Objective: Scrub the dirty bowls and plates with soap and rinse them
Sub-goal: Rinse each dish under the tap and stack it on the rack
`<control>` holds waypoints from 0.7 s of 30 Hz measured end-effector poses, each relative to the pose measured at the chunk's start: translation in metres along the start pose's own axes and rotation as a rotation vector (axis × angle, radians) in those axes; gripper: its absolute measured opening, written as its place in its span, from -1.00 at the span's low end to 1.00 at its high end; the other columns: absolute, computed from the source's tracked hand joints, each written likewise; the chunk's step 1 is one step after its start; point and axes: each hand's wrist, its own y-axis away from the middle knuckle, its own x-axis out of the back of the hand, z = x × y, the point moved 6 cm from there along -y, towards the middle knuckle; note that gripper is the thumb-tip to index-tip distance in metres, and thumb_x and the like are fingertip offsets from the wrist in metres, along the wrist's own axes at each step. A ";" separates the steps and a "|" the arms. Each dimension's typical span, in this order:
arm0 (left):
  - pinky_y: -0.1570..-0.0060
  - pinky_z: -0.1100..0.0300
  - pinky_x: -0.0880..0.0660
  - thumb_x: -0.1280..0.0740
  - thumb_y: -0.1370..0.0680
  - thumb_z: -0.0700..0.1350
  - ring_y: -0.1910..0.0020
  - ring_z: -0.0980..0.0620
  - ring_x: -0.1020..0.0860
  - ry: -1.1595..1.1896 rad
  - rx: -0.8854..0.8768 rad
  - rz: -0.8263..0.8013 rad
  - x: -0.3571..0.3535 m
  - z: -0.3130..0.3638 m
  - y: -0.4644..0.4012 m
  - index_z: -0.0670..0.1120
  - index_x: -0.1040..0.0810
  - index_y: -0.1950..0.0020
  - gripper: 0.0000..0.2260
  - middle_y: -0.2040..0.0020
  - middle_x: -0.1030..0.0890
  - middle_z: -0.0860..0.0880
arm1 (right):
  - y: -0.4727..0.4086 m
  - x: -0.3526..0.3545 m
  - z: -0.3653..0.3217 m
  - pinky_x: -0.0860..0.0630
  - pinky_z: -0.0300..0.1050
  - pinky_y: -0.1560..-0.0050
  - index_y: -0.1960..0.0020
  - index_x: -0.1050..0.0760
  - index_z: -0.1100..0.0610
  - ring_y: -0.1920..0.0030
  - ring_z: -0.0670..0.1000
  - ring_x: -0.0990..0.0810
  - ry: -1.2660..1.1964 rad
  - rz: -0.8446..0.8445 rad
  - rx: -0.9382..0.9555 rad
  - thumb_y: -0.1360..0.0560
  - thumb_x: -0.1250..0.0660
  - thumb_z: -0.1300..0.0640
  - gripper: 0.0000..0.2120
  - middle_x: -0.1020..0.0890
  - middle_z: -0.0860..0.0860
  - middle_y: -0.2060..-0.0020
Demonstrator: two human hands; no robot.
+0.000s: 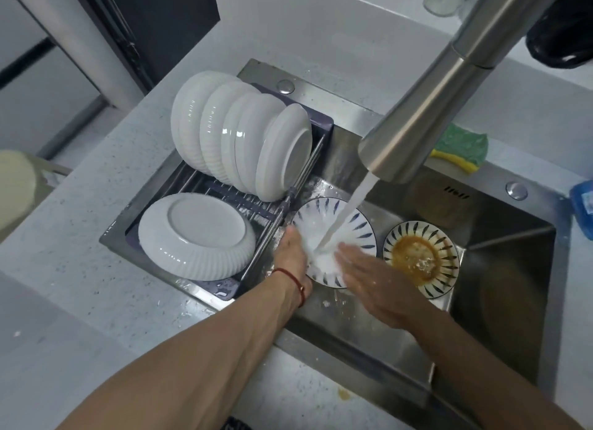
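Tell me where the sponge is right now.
In the head view, the green and yellow sponge lies on the sink rim at upper right, just behind the faucet head, away from both hands.

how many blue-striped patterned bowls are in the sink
2. One blue-striped white bowl is under the running tap, held by the left hand and rubbed by the right hand. The second, a striped bowl with brown residue, sits just right of it.
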 end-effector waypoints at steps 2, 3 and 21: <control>-0.08 -0.10 -0.67 -0.12 -0.70 0.25 -0.12 -0.14 -0.68 -0.014 -0.005 -0.003 -0.004 -0.007 0.005 0.02 -0.55 -0.37 -0.56 -0.21 -0.68 -0.14 | -0.019 0.002 0.015 -0.29 0.14 -0.54 -0.56 -0.24 0.33 -0.59 0.21 -0.22 0.123 0.065 -0.148 -0.70 0.17 -0.17 -0.31 -0.23 0.23 -0.59; -0.09 -0.13 -0.66 -0.11 -0.70 0.24 -0.15 -0.18 -0.67 -0.002 0.010 -0.017 -0.007 -0.011 0.006 0.03 -0.54 -0.40 -0.56 -0.25 -0.67 -0.15 | -0.039 0.001 0.014 -0.30 0.20 -0.53 -0.58 -0.19 0.31 -0.60 0.23 -0.19 0.118 0.091 -0.218 -0.70 0.14 -0.16 -0.33 -0.20 0.25 -0.59; 0.29 0.13 -0.62 -0.18 -0.72 0.14 0.20 -0.06 -0.62 -0.329 -0.199 -0.151 -0.043 0.041 0.028 -0.05 -0.33 -0.54 -0.55 0.07 -0.63 -0.10 | 0.004 0.011 -0.026 -0.57 -0.04 -0.21 -0.35 -0.58 0.15 -0.05 -0.01 -0.66 -0.371 0.548 -0.228 -0.57 -0.39 0.32 -0.65 -0.72 0.08 -0.07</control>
